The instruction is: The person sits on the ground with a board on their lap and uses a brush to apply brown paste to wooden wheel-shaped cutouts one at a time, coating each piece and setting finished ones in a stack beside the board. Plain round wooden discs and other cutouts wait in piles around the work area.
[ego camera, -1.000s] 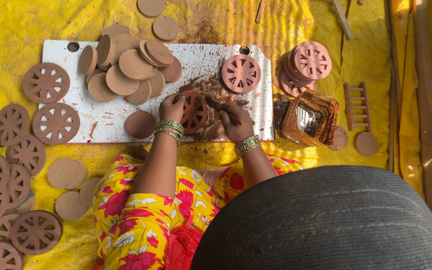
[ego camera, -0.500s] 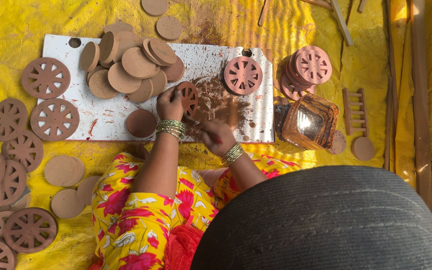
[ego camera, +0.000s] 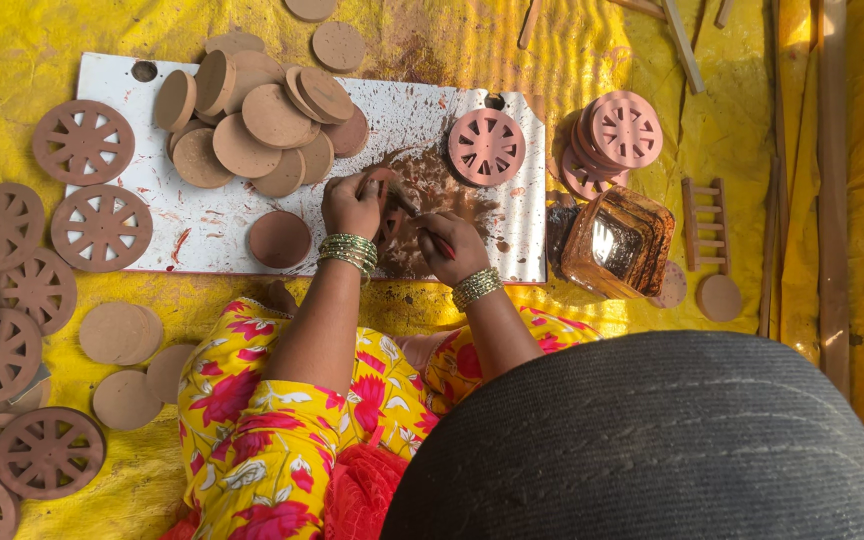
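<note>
Your left hand [ego camera: 352, 203] pinches a clay disc [ego camera: 384, 190] on the white board [ego camera: 197, 225], right of the plain-disc pile [ego camera: 252, 125]. Your right hand [ego camera: 449, 245] grips a thin tool [ego camera: 422, 222] touching it. 1 spoked wheel [ego camera: 486, 147] lies just beyond.

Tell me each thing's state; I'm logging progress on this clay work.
left hand: gripping the clay disc being cut
clay disc being cut: tilted on the white board, partly hidden
right hand: holding a thin tool
plain discs: uncut, heaped
spoked wheel: cut through, flat
pink wheels: stacked
glass bowl: upright
</note>
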